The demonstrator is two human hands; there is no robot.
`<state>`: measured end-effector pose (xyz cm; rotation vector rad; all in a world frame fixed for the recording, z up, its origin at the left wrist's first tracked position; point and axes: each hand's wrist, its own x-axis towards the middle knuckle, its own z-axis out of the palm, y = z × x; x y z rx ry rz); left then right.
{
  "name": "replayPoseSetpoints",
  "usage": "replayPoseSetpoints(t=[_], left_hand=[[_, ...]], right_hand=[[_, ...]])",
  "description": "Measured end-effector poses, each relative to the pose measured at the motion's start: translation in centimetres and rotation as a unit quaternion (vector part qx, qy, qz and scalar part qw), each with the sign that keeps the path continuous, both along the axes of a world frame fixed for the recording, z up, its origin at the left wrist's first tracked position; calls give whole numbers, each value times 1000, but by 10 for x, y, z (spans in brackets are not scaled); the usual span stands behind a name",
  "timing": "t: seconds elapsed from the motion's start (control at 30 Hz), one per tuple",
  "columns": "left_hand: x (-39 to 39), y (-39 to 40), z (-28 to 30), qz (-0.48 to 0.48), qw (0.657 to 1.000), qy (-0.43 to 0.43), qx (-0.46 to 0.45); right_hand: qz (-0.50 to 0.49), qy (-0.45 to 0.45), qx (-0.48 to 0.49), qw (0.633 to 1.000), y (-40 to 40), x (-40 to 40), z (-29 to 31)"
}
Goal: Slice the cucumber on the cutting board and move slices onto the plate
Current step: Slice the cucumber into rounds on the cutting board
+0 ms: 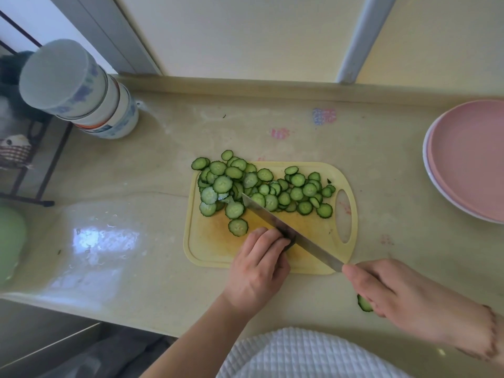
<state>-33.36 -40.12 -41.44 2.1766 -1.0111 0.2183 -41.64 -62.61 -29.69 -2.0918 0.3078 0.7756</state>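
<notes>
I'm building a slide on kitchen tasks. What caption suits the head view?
Left hand steadies the cucumber end while the right hand slices with a knife; plates empty.

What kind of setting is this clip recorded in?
Most likely a home kitchen counter: a cutting board covered in cucumber slices, a knife mid-cut, stacked bowls at the left and pink plates at the right.

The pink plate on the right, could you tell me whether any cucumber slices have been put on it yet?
No, the pink plate shows bare; the cucumber slices lie piled on the cutting board.
</notes>
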Motion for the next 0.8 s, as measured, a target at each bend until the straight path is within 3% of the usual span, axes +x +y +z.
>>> replayPoseSetpoints(t=[0.4, 0.8], left_hand=[[1, -1, 3, 4, 1000, 9, 3], [0, -1, 6, 13, 1000, 18, -7]], right_hand=[[14, 8, -35, 999, 20, 12, -24], [-28, 8, 23, 999, 4, -3, 3]])
